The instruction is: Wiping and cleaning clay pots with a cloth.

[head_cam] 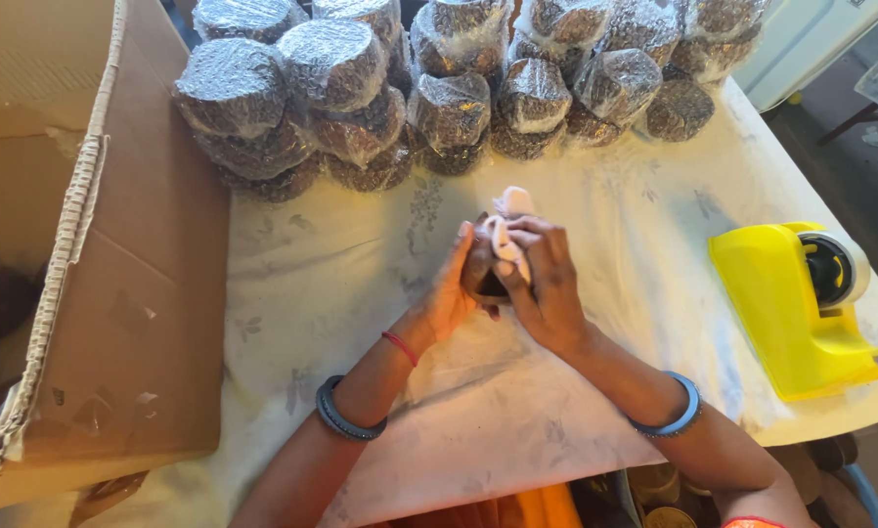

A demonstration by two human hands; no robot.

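Clasping a small dark round object (488,279) together, left hand (454,293) and right hand (547,288) press a white cloth (507,230) on it, just below the stacked plastic-wrapped dark bundles (439,83).

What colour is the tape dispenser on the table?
Bright yellow tape dispenser, clearest in the head view.

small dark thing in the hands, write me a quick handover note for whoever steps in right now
Left hand: cupped around a small dark object, holding it over the table.
Right hand: pressing a white cloth against the top of that object.
Done, by how things lie: many plastic-wrapped round bundles stacked at the far edge of the table.
Nearby: open cardboard box at the left, yellow tape dispenser at the right, untouched.
Left: the object in hand is not wrapped; what it is cannot be told.
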